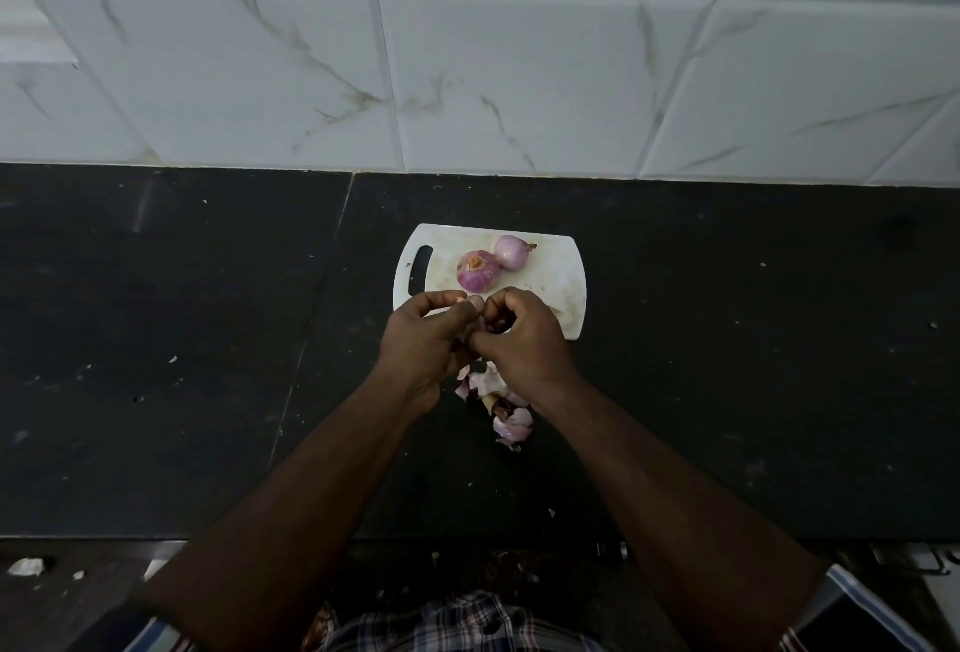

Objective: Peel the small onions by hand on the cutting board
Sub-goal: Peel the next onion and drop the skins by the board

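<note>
purple onion in hand [485,325] mostly hidden, held between both hands over the near edge of the white cutting board [563,282]; left hand [423,334] curled round it, right hand [524,339] pinching at skin; skin looks papery and brittle, bulb likely slick, so grab at root end; two onions [478,270] touching on board; peels [501,404] on black counter [182,339]

This is a home kitchen. A dark stone counter [208,339], speckled with crumbs, runs along a wall [519,80] of white marble-look tiles. On the counter sits a small white cutting board [561,282] carrying two purple onions [478,270], with a heap of peels [501,402] just in front of it.
</note>
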`<state>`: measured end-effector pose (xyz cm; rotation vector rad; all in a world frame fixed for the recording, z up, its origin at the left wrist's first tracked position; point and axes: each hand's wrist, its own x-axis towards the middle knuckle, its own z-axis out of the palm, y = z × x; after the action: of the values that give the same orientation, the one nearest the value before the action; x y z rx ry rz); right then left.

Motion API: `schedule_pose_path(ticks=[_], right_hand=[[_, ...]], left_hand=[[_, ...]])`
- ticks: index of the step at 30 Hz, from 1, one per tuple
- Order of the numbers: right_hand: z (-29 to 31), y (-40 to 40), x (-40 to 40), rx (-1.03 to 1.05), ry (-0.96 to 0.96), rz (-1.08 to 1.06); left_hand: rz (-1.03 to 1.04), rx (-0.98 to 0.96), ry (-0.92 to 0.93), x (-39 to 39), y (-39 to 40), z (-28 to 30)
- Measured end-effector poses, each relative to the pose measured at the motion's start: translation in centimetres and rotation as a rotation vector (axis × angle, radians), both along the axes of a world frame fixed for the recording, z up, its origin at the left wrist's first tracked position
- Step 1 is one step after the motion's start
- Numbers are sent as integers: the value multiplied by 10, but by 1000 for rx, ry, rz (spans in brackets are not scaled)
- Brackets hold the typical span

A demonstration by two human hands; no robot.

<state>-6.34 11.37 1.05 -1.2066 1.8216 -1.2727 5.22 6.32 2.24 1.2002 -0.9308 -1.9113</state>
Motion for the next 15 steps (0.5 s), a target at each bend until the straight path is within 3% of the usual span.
schedule_pose_path(ticks=[6,11,15], right_hand=[[-3,-3,1,-13,13,-19],[-14,-1,8,-61,198,-16],[-10,-2,-3,-98,98,-52]], left_hand=[[35,-6,-1,-1,1,1],[88,-26,-37,-3,-10,1],[31,24,-11,3,-20,5]])
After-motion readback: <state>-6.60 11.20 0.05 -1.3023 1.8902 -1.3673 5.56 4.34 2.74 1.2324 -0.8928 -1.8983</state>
